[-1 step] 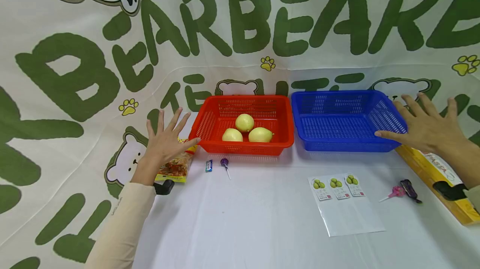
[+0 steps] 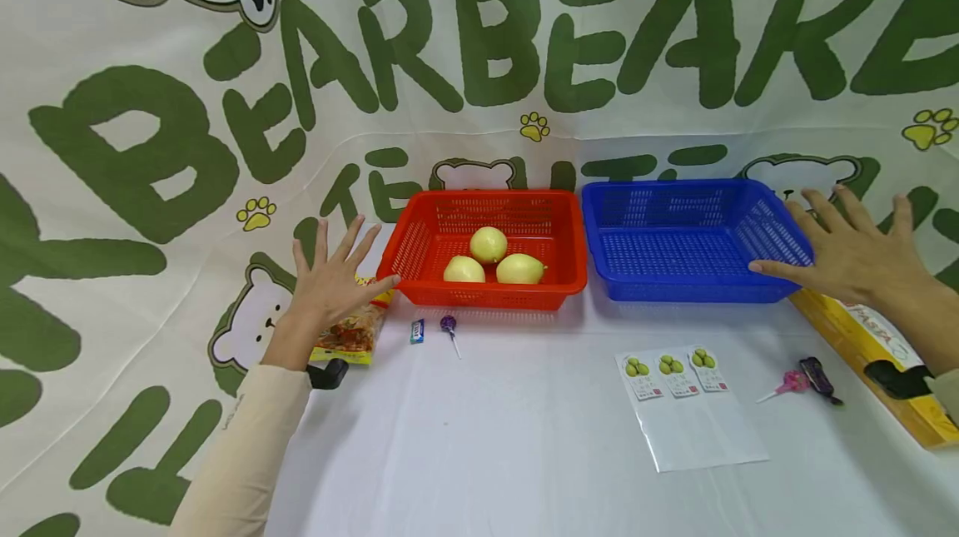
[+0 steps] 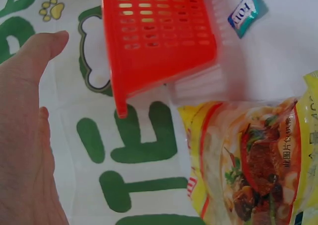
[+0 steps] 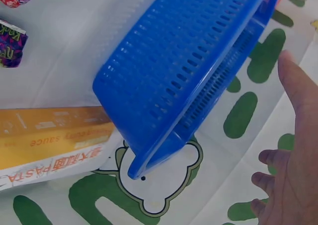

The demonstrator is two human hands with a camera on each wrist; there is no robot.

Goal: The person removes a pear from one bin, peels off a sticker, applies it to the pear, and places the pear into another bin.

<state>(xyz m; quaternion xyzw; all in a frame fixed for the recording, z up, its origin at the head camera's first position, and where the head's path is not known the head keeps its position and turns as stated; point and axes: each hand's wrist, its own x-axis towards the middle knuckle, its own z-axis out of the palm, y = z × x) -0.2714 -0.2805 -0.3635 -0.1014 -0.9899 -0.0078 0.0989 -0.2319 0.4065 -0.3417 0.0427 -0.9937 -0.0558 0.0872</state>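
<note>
My left hand (image 2: 325, 291) is held up with its fingers spread and nothing in them, left of a red basket (image 2: 487, 295). In the red basket lie three pale yellow-green fruits, one a rounded fruit (image 2: 489, 245) at the back. Under the left hand sits a yellow food packet (image 2: 352, 335) with a noodle-dish picture, clear in the left wrist view. My right hand (image 2: 862, 250), also spread and holding nothing, overlaps the right end of a blue basket (image 2: 697, 291) in the head view. A yellow pasta box (image 2: 884, 362) lies beneath the right forearm.
A small wrapped candy (image 2: 417, 331) and a purple lollipop (image 2: 449, 325) lie before the red basket. A clear sheet (image 2: 704, 433) with three fruit-picture labels (image 2: 678, 377) lies front right. Beside it are a pink lollipop (image 2: 792, 382) and a dark purple wrapped candy (image 2: 818, 377). A printed cloth hangs behind.
</note>
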